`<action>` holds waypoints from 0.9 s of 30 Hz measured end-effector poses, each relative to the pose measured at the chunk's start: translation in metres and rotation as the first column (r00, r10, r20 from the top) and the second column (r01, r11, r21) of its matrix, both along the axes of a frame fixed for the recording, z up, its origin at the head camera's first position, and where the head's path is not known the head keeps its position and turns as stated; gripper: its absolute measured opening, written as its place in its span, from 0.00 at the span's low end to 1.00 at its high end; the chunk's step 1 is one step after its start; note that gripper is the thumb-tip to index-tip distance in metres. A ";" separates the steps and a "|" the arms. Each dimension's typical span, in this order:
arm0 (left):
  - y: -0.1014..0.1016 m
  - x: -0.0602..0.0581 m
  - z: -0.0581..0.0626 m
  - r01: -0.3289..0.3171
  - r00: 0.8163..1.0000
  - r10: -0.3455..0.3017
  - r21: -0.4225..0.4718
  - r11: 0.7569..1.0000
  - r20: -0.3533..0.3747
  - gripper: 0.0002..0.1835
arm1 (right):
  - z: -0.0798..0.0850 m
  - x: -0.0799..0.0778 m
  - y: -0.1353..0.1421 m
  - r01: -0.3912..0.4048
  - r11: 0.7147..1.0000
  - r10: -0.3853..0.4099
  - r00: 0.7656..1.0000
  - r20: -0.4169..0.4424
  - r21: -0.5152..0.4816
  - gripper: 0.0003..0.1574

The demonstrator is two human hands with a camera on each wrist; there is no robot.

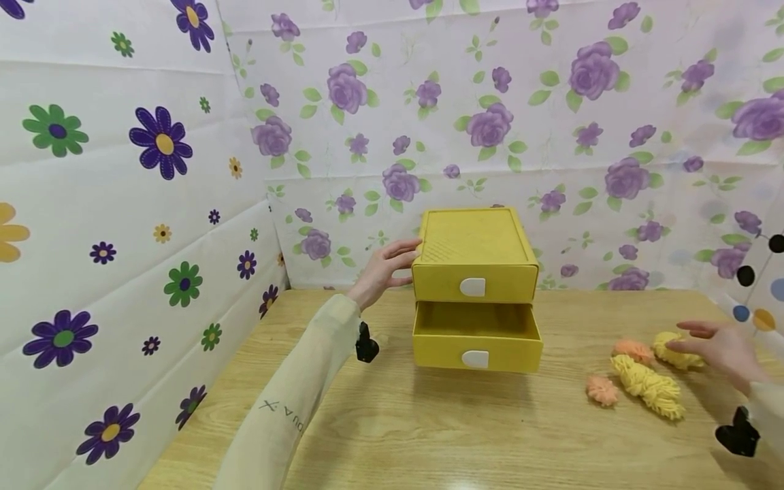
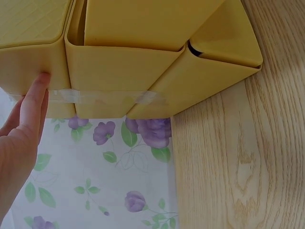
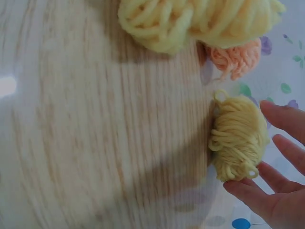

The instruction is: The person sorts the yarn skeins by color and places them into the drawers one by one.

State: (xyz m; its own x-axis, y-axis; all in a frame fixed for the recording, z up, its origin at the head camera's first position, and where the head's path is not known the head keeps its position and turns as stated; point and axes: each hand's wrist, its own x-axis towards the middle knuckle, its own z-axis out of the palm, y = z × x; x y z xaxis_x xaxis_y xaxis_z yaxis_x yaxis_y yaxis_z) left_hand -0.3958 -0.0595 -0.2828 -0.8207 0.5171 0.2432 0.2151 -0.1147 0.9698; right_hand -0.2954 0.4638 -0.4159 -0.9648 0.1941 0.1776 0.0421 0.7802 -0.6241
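My left hand (image 1: 382, 273) touches the left side of a yellow two-drawer box (image 1: 474, 235), its fingers stretched out; in the left wrist view, a fingertip presses on the box's side wall. The lower drawer (image 1: 447, 352) is pulled out, while the upper drawer (image 1: 441, 283) is closed. At the far right, my right hand (image 1: 729, 352) reaches to a small yellow yarn bundle (image 3: 240, 138). Its fingers are spread around one side of the bundle, with fingertips right at the strands, not closed round it.
A larger yellow yarn skein (image 1: 649, 388) lies on the wooden table (image 1: 380, 429) beside an orange yarn ball (image 1: 633, 351) and a second orange ball (image 1: 601, 390). Flower-patterned sheets (image 1: 367, 136) rise behind and at the left.
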 end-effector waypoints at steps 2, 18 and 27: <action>0.000 0.000 0.000 -0.002 1.000 0.002 -0.001 1.000 -0.004 0.20 | -0.003 -0.002 0.002 -0.012 1.000 0.012 1.000 0.025 0.000 0.47; 0.001 -0.002 -0.001 0.005 1.000 -0.005 -0.007 1.000 -0.006 0.21 | -0.041 -0.024 0.023 0.108 0.988 -0.105 0.994 -0.027 0.108 0.44; 0.000 -0.005 -0.004 0.004 1.000 -0.004 -0.007 1.000 -0.017 0.20 | -0.011 -0.006 0.002 0.063 0.995 -0.061 0.998 -0.029 0.082 0.45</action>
State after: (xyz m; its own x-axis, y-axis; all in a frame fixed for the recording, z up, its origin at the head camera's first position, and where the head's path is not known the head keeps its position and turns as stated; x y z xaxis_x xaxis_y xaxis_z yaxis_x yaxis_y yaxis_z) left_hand -0.4004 -0.0592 -0.2868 -0.8141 0.5225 0.2533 0.2313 -0.1084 0.9668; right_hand -0.3013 0.4658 -0.4267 -0.9462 0.2366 0.2208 0.0760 0.8256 -0.5591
